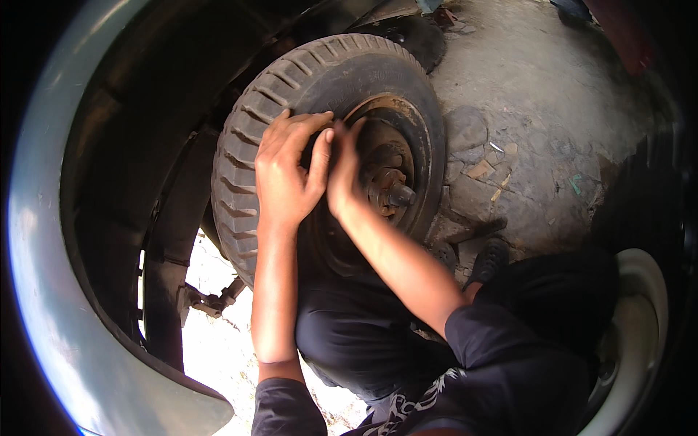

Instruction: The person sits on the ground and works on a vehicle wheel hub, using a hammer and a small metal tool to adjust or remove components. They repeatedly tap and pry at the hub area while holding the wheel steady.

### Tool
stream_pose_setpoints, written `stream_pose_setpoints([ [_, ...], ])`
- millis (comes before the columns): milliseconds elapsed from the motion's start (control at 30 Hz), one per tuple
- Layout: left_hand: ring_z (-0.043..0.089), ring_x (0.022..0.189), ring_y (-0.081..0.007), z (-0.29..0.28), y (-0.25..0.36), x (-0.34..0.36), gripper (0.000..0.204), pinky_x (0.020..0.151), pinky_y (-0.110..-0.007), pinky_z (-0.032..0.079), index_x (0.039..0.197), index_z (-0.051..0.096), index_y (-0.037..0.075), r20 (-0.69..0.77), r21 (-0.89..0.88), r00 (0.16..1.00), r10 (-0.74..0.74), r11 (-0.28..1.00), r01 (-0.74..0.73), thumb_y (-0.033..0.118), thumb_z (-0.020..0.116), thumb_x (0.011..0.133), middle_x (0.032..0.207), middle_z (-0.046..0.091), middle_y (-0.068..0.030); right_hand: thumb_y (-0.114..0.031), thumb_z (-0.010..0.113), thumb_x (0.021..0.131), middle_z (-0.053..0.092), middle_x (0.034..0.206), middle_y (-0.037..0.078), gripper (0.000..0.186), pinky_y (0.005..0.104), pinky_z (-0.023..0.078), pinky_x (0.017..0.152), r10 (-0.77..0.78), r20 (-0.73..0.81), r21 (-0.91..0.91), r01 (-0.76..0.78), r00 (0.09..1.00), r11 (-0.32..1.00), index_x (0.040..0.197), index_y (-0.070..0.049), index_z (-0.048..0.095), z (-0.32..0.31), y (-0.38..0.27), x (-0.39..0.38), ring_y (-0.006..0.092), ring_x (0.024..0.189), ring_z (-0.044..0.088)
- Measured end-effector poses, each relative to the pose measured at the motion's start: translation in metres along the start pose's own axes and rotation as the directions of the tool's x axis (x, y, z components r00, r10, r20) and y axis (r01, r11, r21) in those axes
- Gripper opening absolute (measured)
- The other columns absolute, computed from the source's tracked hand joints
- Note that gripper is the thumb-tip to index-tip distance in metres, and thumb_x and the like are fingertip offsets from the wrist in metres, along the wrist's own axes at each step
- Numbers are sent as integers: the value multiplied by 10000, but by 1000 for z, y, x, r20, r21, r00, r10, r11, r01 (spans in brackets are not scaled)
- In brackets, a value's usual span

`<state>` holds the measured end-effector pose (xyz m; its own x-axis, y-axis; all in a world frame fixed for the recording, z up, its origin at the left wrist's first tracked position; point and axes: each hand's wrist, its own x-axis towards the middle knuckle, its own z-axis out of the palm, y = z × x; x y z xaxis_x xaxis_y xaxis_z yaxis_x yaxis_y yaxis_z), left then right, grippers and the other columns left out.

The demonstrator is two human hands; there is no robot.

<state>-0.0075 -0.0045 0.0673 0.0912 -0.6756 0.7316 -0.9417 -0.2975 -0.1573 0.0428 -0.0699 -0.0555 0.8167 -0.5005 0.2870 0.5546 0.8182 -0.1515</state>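
A black tyre (236,174) with deep tread blocks stands upright in front of me, mounted on a rusty brown wheel rim (416,120). At the rim's middle a hub (401,195) sticks out. My left hand (287,167) lies against the tyre's sidewall near the tread, fingers stretched and thumb apart, with nothing visible in it. Close beside it, my right hand (344,171) is over the rim's near side, its fingers smeared by motion. Whether the right hand holds anything cannot be made out. My forearms hide the lower part of the wheel.
A pale blue-grey fender (43,211) curves round the dark wheel well on the left. Metal parts (211,301) sit under it. On the right is a rough concrete floor (523,80) with scraps of litter (480,169). A pale rounded object (651,291) stands at the lower right.
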Motion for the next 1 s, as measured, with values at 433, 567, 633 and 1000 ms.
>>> stream_pose_setpoints([
  [433, 786, 1024, -293, 7, 0, 1, 141, 1193, -541, 468, 1059, 827, 60, -18, -4, 999, 31, 1000, -31, 107, 719, 983, 1013, 824, -105, -493, 417, 1167, 418, 1512, 201, 675, 390, 373, 1189, -55, 96, -187, 72, 994, 980, 1556, 17, 208, -28, 8, 35, 264, 1380, 484],
  [567, 784, 965, -283, 2, -3, -4, 138, 1173, -525, 488, 1013, 840, 78, -63, -23, 997, -38, 999, 36, 154, 744, 949, 932, 814, -115, -552, 465, 1133, 172, 1764, 343, 1056, 393, 273, 1307, -115, 221, -344, 187, 969, 920, 1700, 70, -174, -13, 34, -26, 379, 1628, 313],
  [633, 785, 955, -281, 2, -3, -6, 138, 1166, -523, 495, 1020, 841, 79, -55, -24, 997, -48, 999, 46, 145, 746, 944, 930, 815, -113, -590, 484, 1107, 100, 1782, 359, 1118, 414, 230, 1331, -142, 300, -512, 284, 943, 811, 1685, 83, -195, -4, 25, -96, 402, 1665, 218],
  [1000, 772, 911, -351, 4, -2, -4, 149, 998, -448, 573, 1011, 852, 52, -101, -149, 993, -60, 988, 45, 139, 747, 951, 883, 802, -152, -435, 490, 1145, 113, 1805, 201, 987, 436, 134, 1343, -145, 156, 5, 146, 977, 989, 1734, -72, -214, -8, -7, -16, 277, 1650, 193],
])
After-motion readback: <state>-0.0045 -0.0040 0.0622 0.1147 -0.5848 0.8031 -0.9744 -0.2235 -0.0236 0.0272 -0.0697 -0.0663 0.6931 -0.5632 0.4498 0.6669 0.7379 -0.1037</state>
